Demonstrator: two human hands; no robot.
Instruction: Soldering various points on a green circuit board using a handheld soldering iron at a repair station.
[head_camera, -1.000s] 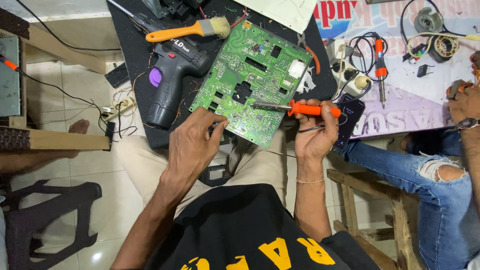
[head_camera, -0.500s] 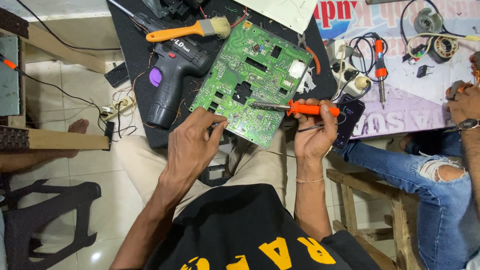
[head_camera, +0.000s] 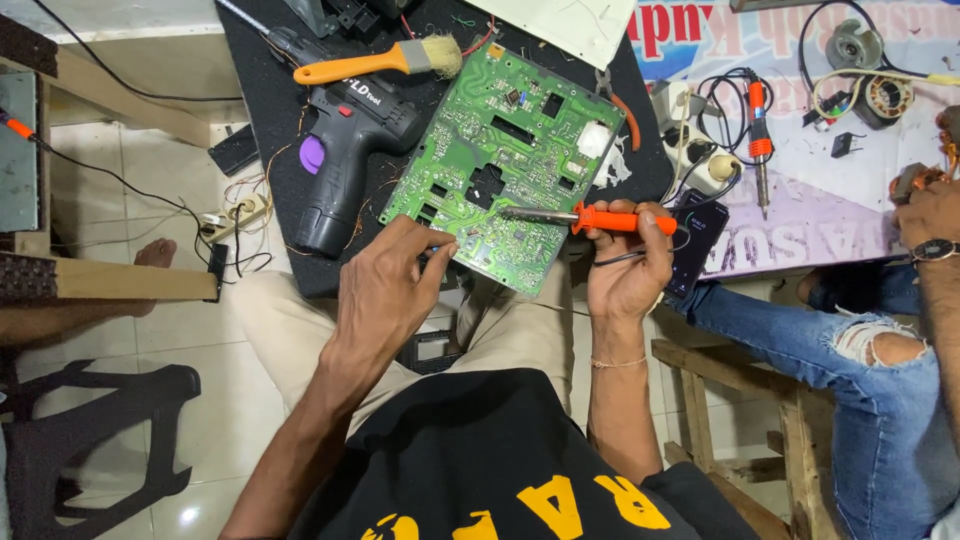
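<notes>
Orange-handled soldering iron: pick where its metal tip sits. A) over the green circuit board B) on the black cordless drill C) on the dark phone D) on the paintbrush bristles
A: the right hand holds the orange-handled soldering iron with its tip over the green circuit board.

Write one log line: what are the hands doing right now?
right hand: holds soldering iron, tip on circuit board | left hand: at board's near edge | drill, brush beside board

Glossy pale floor tiles (head_camera: 150, 330), black plastic chair (head_camera: 90, 440), wooden stool (head_camera: 740, 400).
</notes>
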